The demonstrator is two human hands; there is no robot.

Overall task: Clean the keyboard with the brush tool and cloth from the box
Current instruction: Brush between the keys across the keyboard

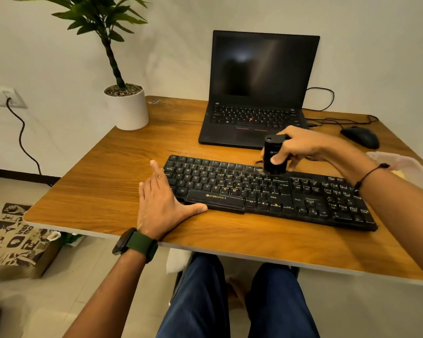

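A black keyboard (266, 191) lies slanted across the wooden table (103, 181). My right hand (303, 147) grips a black cylindrical brush tool (273, 154), held upright with its bristle end down on the keyboard's upper key rows near the middle. My left hand (161, 203) lies flat with straight fingers against the keyboard's left end, thumb stretched along the front edge. At the table's right edge a translucent box (405, 164) shows partly behind my right forearm, with something yellow inside.
An open black laptop (259, 89) with a dark screen stands behind the keyboard. A black mouse (360, 137) and cables lie at the back right. A white plant pot (127, 108) stands at the back left. A printed bag (15, 240) sits on the floor.
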